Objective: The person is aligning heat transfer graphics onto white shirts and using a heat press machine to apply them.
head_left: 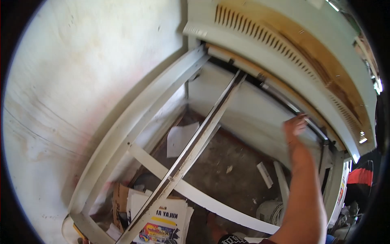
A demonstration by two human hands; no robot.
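My right hand reaches to the far rail of a large white frame that resembles a bed frame. Its fingers curl against a shiny metal rod lying along a dark bar at that rail. The hand is somewhat blurred by motion. A long metal crossbar runs through the frame and crosses a white slat. Behind the rail rises a slotted white panel with a brown stained band. My left hand does not show.
A stained white wall stands at the left. On the floor below the frame lie a white sheet, a pale strip and a pale round container. Printed sheets and a brown carton lie at the lower left.
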